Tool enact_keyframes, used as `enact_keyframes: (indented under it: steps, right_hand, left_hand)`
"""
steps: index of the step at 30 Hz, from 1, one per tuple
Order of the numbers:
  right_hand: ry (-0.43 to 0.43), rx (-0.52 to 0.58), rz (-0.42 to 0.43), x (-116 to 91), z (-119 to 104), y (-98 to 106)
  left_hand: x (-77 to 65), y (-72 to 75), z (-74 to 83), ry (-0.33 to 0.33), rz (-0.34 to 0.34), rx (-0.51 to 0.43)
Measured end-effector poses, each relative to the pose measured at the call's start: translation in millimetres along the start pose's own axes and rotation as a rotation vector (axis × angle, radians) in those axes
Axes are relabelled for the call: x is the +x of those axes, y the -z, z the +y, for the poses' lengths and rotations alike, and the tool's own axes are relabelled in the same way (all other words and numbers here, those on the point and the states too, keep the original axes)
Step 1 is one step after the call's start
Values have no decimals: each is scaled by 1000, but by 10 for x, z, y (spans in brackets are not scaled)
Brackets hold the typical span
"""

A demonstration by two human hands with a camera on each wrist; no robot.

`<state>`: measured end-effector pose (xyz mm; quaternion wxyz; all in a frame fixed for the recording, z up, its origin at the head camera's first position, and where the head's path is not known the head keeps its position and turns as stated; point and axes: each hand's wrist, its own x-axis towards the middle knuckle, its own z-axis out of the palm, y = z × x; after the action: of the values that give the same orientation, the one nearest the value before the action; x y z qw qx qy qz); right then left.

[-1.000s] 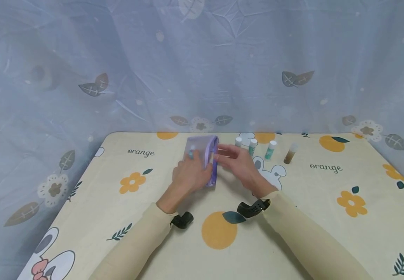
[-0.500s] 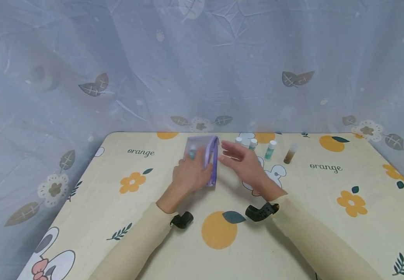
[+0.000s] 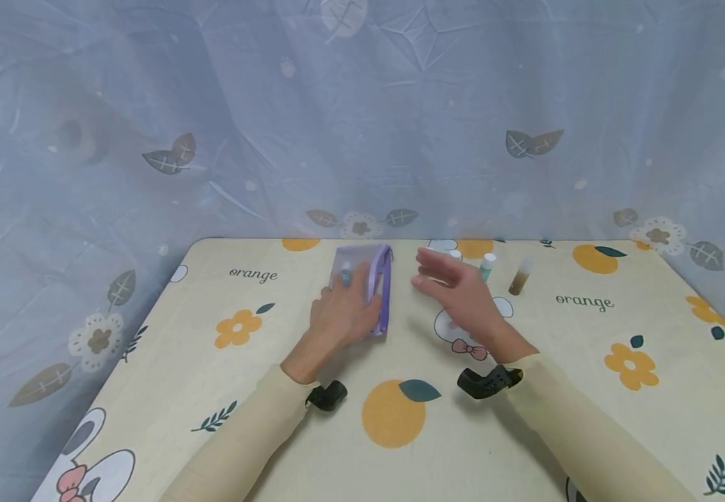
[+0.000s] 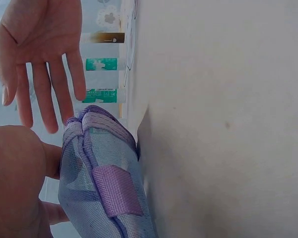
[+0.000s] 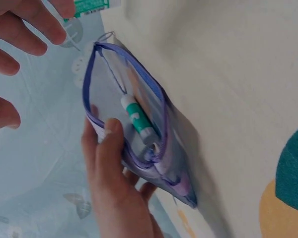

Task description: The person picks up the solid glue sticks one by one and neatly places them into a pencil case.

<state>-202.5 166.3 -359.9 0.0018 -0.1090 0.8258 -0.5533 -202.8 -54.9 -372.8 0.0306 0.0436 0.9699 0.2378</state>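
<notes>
My left hand (image 3: 344, 310) holds a purple-edged mesh zipper pouch (image 3: 357, 252) on the table. In the right wrist view, its thumb curls over the rim of the pouch (image 5: 181, 153), whose mouth gapes. Inside lies a green-and-white tube (image 5: 137, 117) resembling a glue stick. To the right of the pouch, my right hand (image 3: 463, 293) is raised above the table with nothing in it. The left wrist view shows that right hand (image 4: 47, 39) palm-side, fingers extended and spread, beyond the pouch's zipper end (image 4: 84, 119).
Behind the right hand stand similar green-and-white tubes (image 3: 485, 272), partly hidden by it. A brown tube (image 3: 518, 280) with a clear top stands to their right. A patterned cloth (image 3: 394, 474) covers the table, and a pale printed curtain (image 3: 362, 125) hangs behind.
The right hand has drawn back rightward from the pouch's mouth, its fingers spreading, and now covers more of the standing tubes. The left hand and pouch stay nearly still.
</notes>
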Motion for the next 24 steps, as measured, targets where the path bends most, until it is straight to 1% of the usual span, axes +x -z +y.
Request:
enact_keyframes:
  steps: [8, 15, 24]
  right_hand:
    - [9, -8, 34, -18, -37, 129]
    - [-14, 60, 62, -47, -107, 272]
    - [6, 1, 127, -69, -130, 467]
  left_hand:
    - [-6, -5, -6, -3, 10, 10]
    - [-3, -11, -9, -7, 7, 5]
    - [4, -20, -14, -12, 8, 13]
